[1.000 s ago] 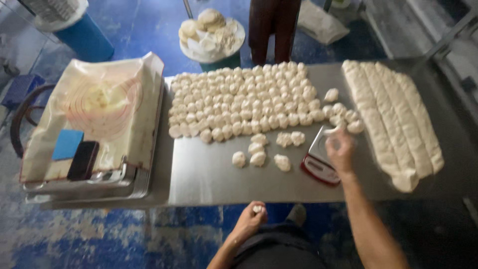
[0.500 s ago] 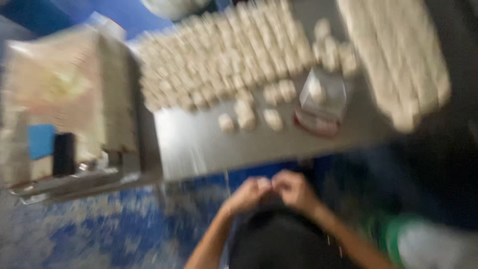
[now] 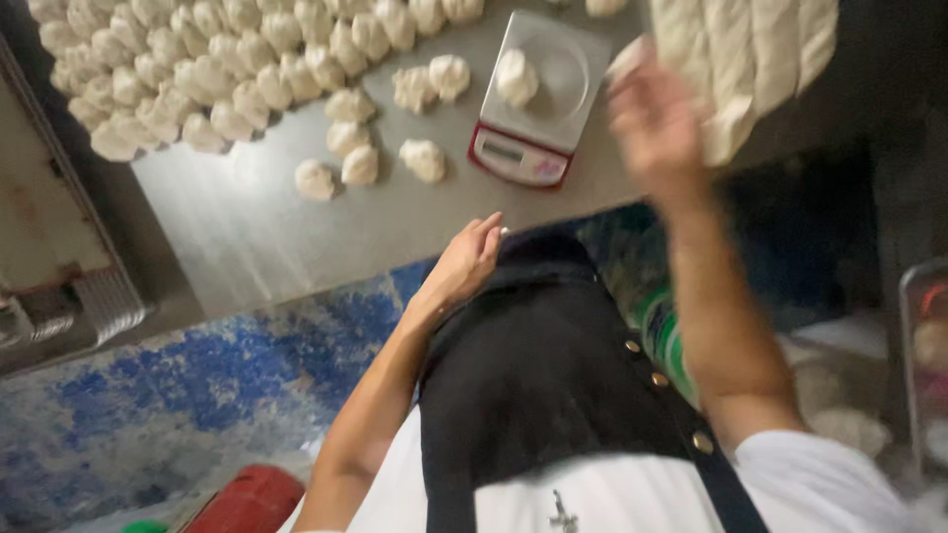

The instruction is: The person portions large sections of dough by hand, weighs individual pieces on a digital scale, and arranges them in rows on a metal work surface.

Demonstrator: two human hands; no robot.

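My right hand (image 3: 654, 120) is raised and blurred beside the long strips of dough (image 3: 752, 61) at the table's right end; whether it holds anything I cannot tell. My left hand (image 3: 466, 261) hangs at the front edge of the steel table (image 3: 296, 232), fingers loosely apart and holding nothing. A small kitchen scale (image 3: 538, 99) with a red base carries one dough ball (image 3: 516, 77). Several loose dough balls (image 3: 357, 163) lie to its left, in front of a large field of dough balls (image 3: 207, 64).
A metal tray (image 3: 59, 247) sits at the table's left end. The floor (image 3: 168, 395) below is worn blue. A red object (image 3: 247, 501) stands at the bottom left. I wear a black apron (image 3: 553, 375) over a white shirt.
The camera has tilted and moved closer to the table. My hands, together in front of my body before, have parted: the right rose toward the dough strips, the left stayed low. A dough ball now sits on the scale.
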